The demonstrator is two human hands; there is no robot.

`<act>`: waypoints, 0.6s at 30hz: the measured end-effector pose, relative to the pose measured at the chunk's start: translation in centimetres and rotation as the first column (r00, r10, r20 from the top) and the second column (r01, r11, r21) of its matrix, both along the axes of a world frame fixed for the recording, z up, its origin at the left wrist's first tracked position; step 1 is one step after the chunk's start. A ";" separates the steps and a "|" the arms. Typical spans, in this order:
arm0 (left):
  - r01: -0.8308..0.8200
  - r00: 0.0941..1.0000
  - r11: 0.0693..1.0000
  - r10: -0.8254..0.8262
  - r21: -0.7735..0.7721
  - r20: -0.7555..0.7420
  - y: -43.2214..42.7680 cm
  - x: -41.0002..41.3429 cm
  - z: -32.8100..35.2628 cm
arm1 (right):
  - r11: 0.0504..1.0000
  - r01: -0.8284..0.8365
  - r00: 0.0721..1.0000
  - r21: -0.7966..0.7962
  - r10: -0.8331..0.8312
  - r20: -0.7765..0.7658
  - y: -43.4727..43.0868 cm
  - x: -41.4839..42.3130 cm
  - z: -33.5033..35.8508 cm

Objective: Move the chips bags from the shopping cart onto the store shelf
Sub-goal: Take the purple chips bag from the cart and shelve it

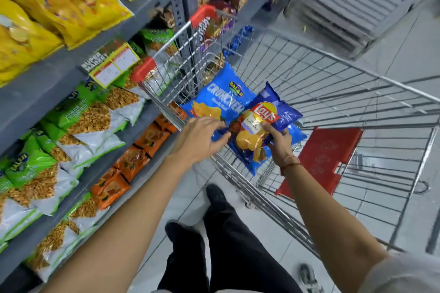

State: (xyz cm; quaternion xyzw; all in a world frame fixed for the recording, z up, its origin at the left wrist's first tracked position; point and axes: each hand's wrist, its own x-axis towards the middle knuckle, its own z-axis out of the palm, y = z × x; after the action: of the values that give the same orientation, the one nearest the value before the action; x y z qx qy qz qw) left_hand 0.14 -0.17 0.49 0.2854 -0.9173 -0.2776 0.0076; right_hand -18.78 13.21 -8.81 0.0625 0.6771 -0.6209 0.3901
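The dark blue bag (264, 123) at frame centre read "Lay's". The light blue bag (221, 100) read "BALAJI" and "CRUNCHEX". Green bags (31, 164) at left read "BALAJI".

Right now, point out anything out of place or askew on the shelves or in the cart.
One thing stands out: the yellow price tag on the grey shelf edge hangs crooked, tilted against the edge. The snack bags look intact, with nothing spilled. The right hand grips the Lay's bag over the cart.

left hand (197, 138): arm stretched forward, palm down, fingers (215, 123) spread loose | right hand (279, 144): arm stretched forward, fingers pinched closed, string around wrist
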 end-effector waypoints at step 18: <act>-0.530 0.769 0.766 0.253 -0.364 -0.588 -6.0 17.3 28.5 | 0.610 -0.402 0.894 -0.683 0.102 -0.436 -14.9 8.7 36.1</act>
State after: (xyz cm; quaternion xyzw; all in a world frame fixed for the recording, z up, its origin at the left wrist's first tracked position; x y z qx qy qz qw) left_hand 17.44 -6.15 28.96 0.3819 -0.8372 -0.0809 0.3830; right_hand -10.09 -1.69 27.28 -0.3167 0.4147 -0.7840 0.3363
